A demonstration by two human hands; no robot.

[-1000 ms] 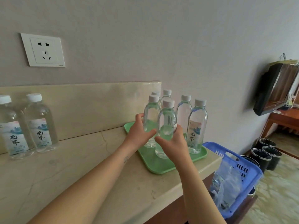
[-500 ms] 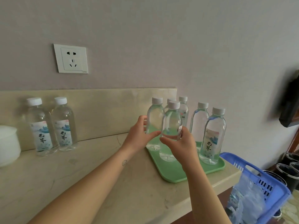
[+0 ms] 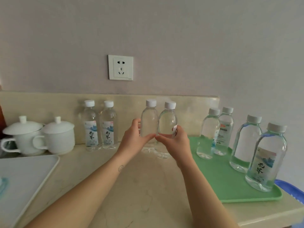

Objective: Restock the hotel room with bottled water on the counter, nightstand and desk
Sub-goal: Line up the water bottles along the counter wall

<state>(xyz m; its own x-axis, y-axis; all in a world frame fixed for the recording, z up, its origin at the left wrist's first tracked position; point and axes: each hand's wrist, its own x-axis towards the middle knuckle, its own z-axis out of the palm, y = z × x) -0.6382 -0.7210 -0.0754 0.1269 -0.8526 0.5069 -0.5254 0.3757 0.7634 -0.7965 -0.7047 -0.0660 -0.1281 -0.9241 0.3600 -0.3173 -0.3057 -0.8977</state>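
Observation:
My left hand [image 3: 134, 139] grips one clear water bottle [image 3: 149, 120] with a white cap. My right hand [image 3: 175, 141] grips a second water bottle [image 3: 168, 120] beside it. Both bottles are upright, side by side, at or just above the beige marble counter [image 3: 131, 186], left of the green tray [image 3: 230, 183]. Several more bottles [image 3: 266, 160] stand on the tray. Two labelled bottles [image 3: 99, 125] stand against the backsplash to the left.
Two white lidded cups [image 3: 39, 135] sit at the far left, with a white tray [image 3: 24, 178] in front of them. A wall socket [image 3: 120, 67] is above the counter. A blue basket rim [image 3: 291, 190] shows past the counter's right end.
Both hands lifted the two bottles off the green tray and carried them left, over the bare counter. The camera turned left, so the cups and white tray came into sight.

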